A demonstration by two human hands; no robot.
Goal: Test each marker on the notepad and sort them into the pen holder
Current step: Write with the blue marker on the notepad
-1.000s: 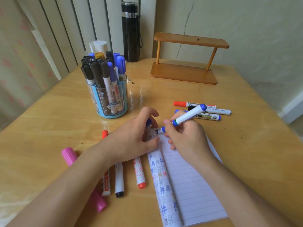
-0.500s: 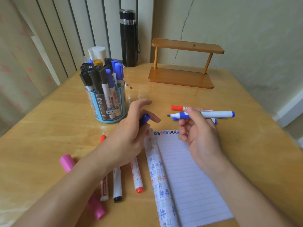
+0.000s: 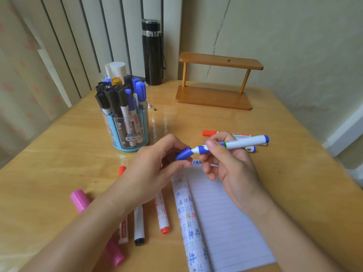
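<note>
Above the top edge of the notepad (image 3: 225,213), both hands meet over the wooden table (image 3: 294,183). The right hand (image 3: 233,167) holds a blue marker (image 3: 241,143) roughly level. Its thumb and forefinger pinch the barrel near the blue collar, and the other fingers curl underneath. The marker's blue tail end points right.

The left hand (image 3: 153,167) pinches the blue cap (image 3: 183,154) between thumb and fingertips. The cap's mouth sits against the marker's white nose, hiding the nib, and a strip of white shows between cap and collar.

The notepad lies open at a lined page. Its turned-back sheets are rolled along the left side and covered with blue and red test marks.

Left of the pad, partly under the left forearm, lie a red-ended marker (image 3: 162,214), a black-ended marker (image 3: 139,226), a red-capped marker (image 3: 122,170) and a fat pink marker (image 3: 79,201). Behind the right hand, an orange-red capped marker (image 3: 210,132) and another blue-ended marker (image 3: 251,148) lie on the table, just beside each other.

The pen holder (image 3: 127,134), a clear and light-blue tub, stands beyond the left hand, packed with upright black- and blue-capped markers. Further back stand a black flask (image 3: 152,52) and a small wooden shelf (image 3: 216,83).
</note>
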